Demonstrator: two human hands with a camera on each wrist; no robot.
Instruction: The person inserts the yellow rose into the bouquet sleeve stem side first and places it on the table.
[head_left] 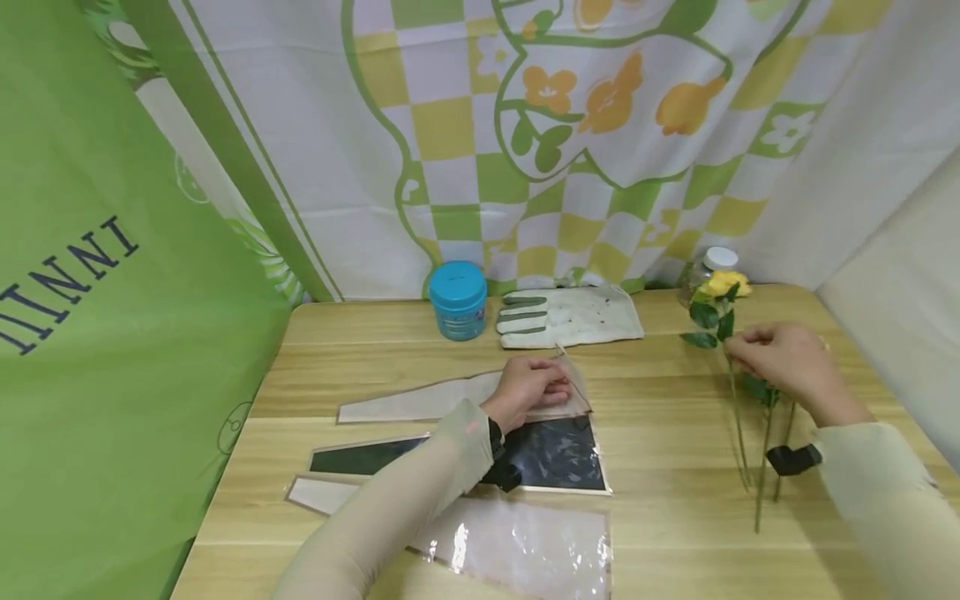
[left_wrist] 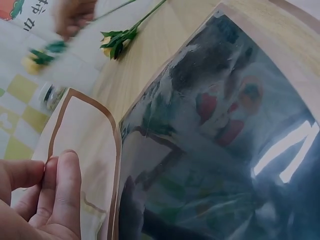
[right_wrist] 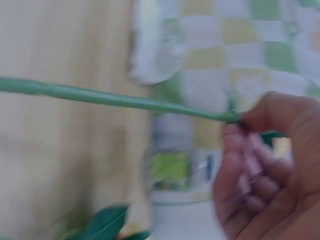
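Note:
In the head view my right hand (head_left: 787, 358) pinches the green stem of an artificial yellow rose (head_left: 722, 285), bloom up, over the table's right side. The right wrist view shows that stem (right_wrist: 125, 100) between thumb and fingertips. Other flower stems (head_left: 763, 467) lie below this hand; a yellow bloom (left_wrist: 106, 45) among green leaves shows in the left wrist view. With thumb and fingers, my left hand (head_left: 528, 387) pinches the brown-bordered edge of a clear, tapered flower sleeve (head_left: 420, 402), its wide end lifted. A dark sleeve (head_left: 555, 454) and a pale one (head_left: 525, 533) lie nearer me.
At the back of the wooden table (head_left: 660, 517) stand a blue lidded tub (head_left: 458, 302) and a white-capped jar (head_left: 718, 260) partly behind the rose. A white work glove (head_left: 581, 317) lies between them. Patterned cloth (head_left: 442, 133) hangs behind, green cloth (head_left: 135, 350) at left.

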